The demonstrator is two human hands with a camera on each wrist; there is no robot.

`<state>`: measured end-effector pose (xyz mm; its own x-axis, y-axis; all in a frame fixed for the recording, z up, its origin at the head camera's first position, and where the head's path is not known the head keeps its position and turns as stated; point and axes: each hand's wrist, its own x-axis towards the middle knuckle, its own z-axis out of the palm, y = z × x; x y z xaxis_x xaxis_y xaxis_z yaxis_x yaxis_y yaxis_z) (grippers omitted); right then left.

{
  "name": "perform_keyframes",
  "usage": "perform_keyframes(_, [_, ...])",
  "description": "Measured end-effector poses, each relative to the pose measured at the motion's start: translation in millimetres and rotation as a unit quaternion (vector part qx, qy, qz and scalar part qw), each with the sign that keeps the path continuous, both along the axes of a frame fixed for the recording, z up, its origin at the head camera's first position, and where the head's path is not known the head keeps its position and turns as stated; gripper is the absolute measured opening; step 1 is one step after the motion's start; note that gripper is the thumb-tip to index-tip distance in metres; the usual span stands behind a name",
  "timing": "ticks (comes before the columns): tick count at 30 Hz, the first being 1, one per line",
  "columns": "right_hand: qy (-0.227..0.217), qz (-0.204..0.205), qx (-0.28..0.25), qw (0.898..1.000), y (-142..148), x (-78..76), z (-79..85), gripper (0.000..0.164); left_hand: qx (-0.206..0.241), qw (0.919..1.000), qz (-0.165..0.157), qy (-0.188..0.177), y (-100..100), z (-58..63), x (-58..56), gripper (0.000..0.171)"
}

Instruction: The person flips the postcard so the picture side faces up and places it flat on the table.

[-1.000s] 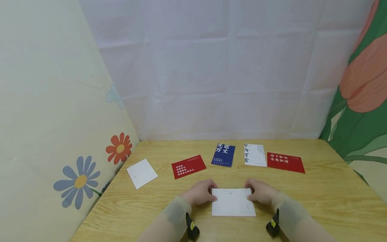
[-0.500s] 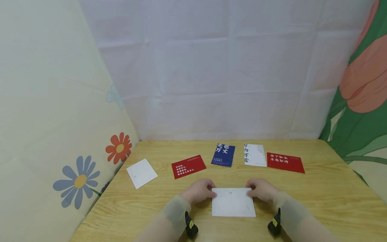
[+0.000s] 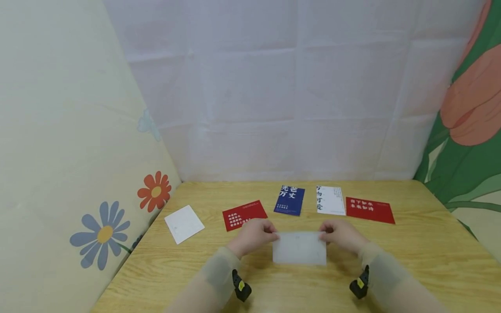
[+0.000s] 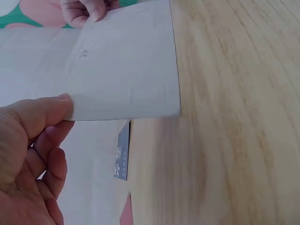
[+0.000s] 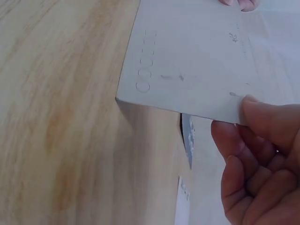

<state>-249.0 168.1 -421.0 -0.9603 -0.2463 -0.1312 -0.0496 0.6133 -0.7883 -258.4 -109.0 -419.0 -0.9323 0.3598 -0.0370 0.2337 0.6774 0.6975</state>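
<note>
A white postcard (image 3: 299, 248) with faint printed marks is held up over the table, tilted, near the front middle. My left hand (image 3: 256, 237) pinches its far left corner between thumb and fingers. At the far right corner, my right hand (image 3: 342, 234) pinches it the same way. The left wrist view shows the left thumb lying on top of the postcard (image 4: 126, 61), with the fingers curled beneath. Small printed circles and dashes run along one edge of the postcard (image 5: 187, 56) in the right wrist view. The postcard's underside is hidden.
Across the wooden table (image 3: 156, 278) lie a white card (image 3: 184, 224), a red card (image 3: 244, 214), a blue card (image 3: 289, 201), a white lettered card (image 3: 331, 201) and another red card (image 3: 370, 210). A white cloth (image 3: 250, 108) hangs behind the table.
Both hands have raised the postcard off the table and moved it slightly away from me, tipping it. My left hand now overlaps the left red card. The other cards have stayed put.
</note>
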Motion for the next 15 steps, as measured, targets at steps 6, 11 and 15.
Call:
perform_keyframes(6, [0.041, 0.007, 0.008, 0.999, 0.4, 0.0, 6.7, 0.004, -0.020, 0.9967, -0.019, 0.076, -1.8, 6.9, -1.3, 0.009])
perform_keyframes(11, [0.120, 0.021, 0.041, 0.992, -0.6, 2.9, 10.2, 0.005, -0.059, 0.9841, -0.040, 0.163, -1.6, 9.5, -1.2, 0.006])
perform_keyframes(15, [0.186, 0.055, 0.103, 0.976, -0.2, 7.7, 9.9, 0.005, -0.121, 0.9661, -0.066, 0.218, -2.2, 10.4, 1.9, 0.002])
